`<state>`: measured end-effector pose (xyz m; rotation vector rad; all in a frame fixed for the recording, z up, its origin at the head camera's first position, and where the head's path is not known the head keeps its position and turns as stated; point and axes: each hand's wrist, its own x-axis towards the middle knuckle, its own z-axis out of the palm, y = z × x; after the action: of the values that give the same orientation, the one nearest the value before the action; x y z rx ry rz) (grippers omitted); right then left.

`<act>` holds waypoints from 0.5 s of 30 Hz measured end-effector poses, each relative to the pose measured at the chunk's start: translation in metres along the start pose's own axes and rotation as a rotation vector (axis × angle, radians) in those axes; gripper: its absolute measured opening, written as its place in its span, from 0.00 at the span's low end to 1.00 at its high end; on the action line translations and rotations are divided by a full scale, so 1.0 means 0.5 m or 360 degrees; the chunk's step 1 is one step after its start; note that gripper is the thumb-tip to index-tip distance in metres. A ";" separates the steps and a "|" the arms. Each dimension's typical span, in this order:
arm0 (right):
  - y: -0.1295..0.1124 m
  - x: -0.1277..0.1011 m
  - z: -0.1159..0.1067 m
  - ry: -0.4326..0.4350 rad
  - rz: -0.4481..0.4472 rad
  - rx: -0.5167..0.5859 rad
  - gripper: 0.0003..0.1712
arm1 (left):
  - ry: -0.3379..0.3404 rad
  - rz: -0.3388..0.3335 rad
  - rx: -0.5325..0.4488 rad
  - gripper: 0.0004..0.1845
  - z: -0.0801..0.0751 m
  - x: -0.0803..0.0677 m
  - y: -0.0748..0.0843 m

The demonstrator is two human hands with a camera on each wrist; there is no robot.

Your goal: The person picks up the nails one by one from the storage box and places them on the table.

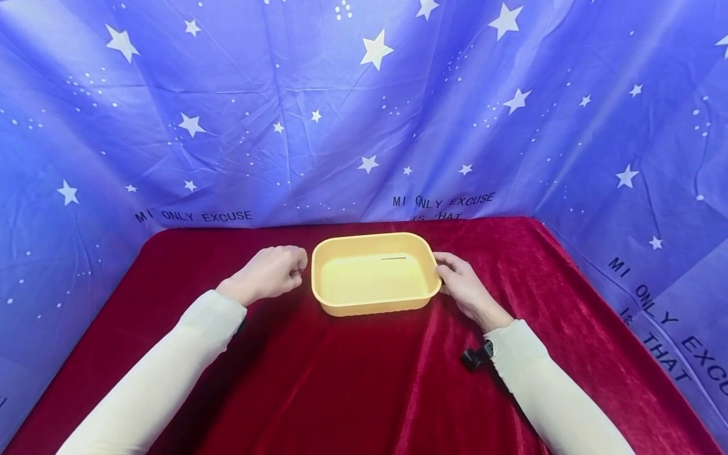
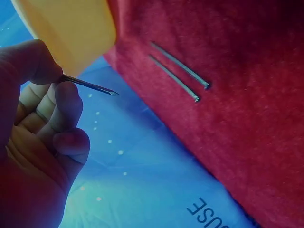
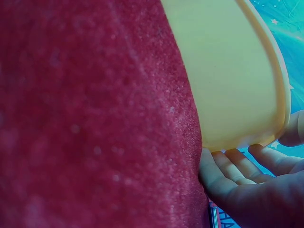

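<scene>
One thin steel nail (image 2: 88,85) pinched in left hand (image 1: 272,273); right hand (image 1: 463,285) grips smooth rounded yellow plastic tub (image 1: 375,302) on red velvet cloth (image 1: 341,379)

The only readable writing stands on the blue star-printed backdrop cloth (image 1: 364,126). In the head view, at the left middle of the frame just above the red desk edge, dark capitals read "MI ONLY EXCUSE". Near the centre, just above the desk's far edge, the same line "MI ONLY EXCUSE" appears again, with a second line below it reading "IS THAT", partly cut by the desk. At the lower right, running slantwise down the cloth, are "MI ONLY EXCU" and "THAT", cut off by the frame edge. In the left wrist view, bottom centre, upside-down letters "USE" show on the blue cloth.
</scene>
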<state>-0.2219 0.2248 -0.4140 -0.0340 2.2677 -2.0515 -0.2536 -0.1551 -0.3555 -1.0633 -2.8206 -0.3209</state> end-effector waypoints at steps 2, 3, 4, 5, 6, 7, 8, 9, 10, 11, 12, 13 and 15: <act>0.000 0.000 0.000 0.0000 0.0001 0.0004 0.25 | -0.0018 0.0014 0.0022 0.10 0.007 -0.001 -0.003; 0.000 0.000 0.000 -0.0001 0.0003 0.0004 0.25 | -0.0028 0.0020 0.0034 0.10 0.011 -0.002 -0.005; 0.000 0.000 0.000 -0.0001 0.0004 0.0006 0.25 | -0.0036 0.0025 0.0048 0.10 0.014 -0.003 -0.007; 0.000 0.001 0.000 -0.0002 0.0005 0.0006 0.25 | -0.0045 0.0029 0.0058 0.11 0.018 -0.004 -0.009; 0.001 0.001 0.000 -0.0002 0.0005 0.0007 0.25 | -0.0057 0.0028 0.0065 0.11 0.022 -0.004 -0.011; 0.000 0.000 0.000 -0.0004 0.0005 0.0009 0.25 | -0.0065 0.0028 0.0069 0.11 0.025 -0.005 -0.013; 0.000 0.000 0.000 -0.0007 0.0005 0.0012 0.25 | -0.0073 0.0027 0.0073 0.11 0.029 -0.006 -0.015; -0.001 0.000 0.000 -0.0007 0.0003 0.0011 0.25 | -0.0081 0.0021 0.0073 0.11 0.032 -0.008 -0.016; -0.001 -0.001 0.000 -0.0007 0.0002 0.0010 0.25 | -0.0088 0.0018 0.0072 0.11 0.035 -0.009 -0.018; -0.001 -0.001 0.000 -0.0009 0.0001 0.0011 0.25 | -0.0097 0.0013 0.0068 0.11 0.038 -0.010 -0.019; -0.002 -0.001 0.000 -0.0008 -0.0001 0.0010 0.25 | -0.0105 0.0009 0.0067 0.11 0.041 -0.011 -0.021; -0.002 -0.001 0.000 -0.0009 -0.0001 0.0008 0.25 | -0.0111 0.0007 0.0064 0.11 0.044 -0.011 -0.023; -0.001 -0.001 0.000 -0.0006 -0.0002 0.0005 0.25 | -0.0125 -0.0001 0.0063 0.10 0.051 -0.012 -0.027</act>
<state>-0.2215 0.2248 -0.4133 -0.0392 2.2628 -2.0541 -0.2588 -0.1629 -0.3834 -1.0900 -2.8833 -0.2272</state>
